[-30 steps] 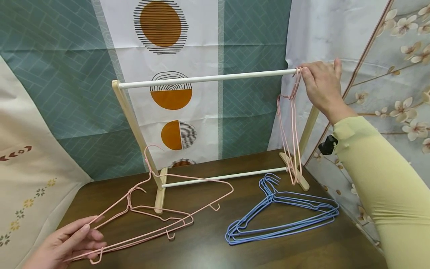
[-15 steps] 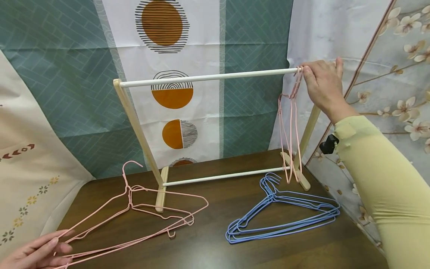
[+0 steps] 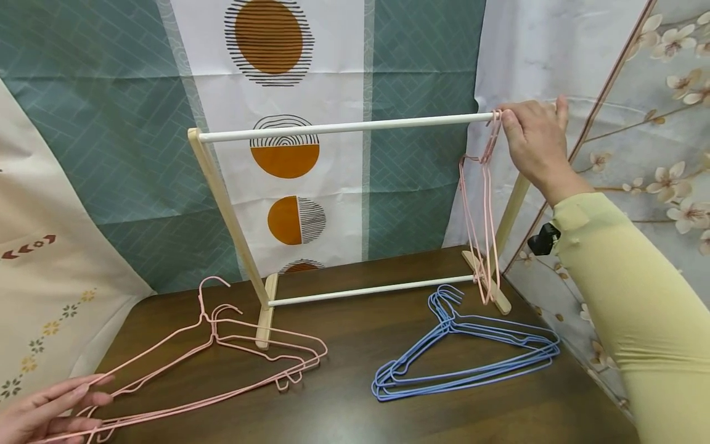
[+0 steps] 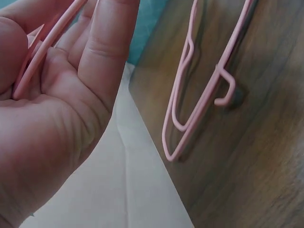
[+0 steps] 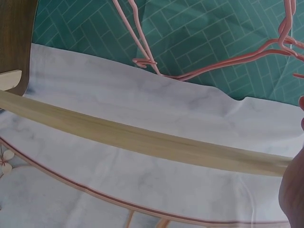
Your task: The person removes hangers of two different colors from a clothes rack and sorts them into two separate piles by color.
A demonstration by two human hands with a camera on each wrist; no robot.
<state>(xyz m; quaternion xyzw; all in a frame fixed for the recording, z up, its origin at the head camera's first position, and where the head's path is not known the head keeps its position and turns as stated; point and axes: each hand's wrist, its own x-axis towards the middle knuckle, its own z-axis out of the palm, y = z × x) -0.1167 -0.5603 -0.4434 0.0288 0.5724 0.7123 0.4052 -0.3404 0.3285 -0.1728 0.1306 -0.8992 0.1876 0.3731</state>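
Observation:
My left hand (image 3: 55,410), at the lower left of the head view, pinches a pink wire hanger (image 3: 201,299) near its left corner. That hanger overlaps other pink hangers (image 3: 214,333) on the table. In the left wrist view, pink wire (image 4: 50,40) runs between the thumb and fingers. My right hand (image 3: 535,139) grips the top right end of a clothes rack (image 3: 344,127), hiding that corner. Just beside it, several pink hangers (image 3: 485,179) hang from the white rail. The right wrist view shows the wooden post (image 5: 142,140) and only the edge of the hand.
A stack of blue hangers (image 3: 446,324) lies on the dark wooden table (image 3: 355,394), right of the middle. The rack's lower white bar (image 3: 371,290) spans its wooden feet. Patterned cloths (image 3: 421,166) hang behind and at both sides.
My left hand has moved left and slightly down, bringing its pink hanger down over the pink ones on the table. The right hand stays at the rack's end.

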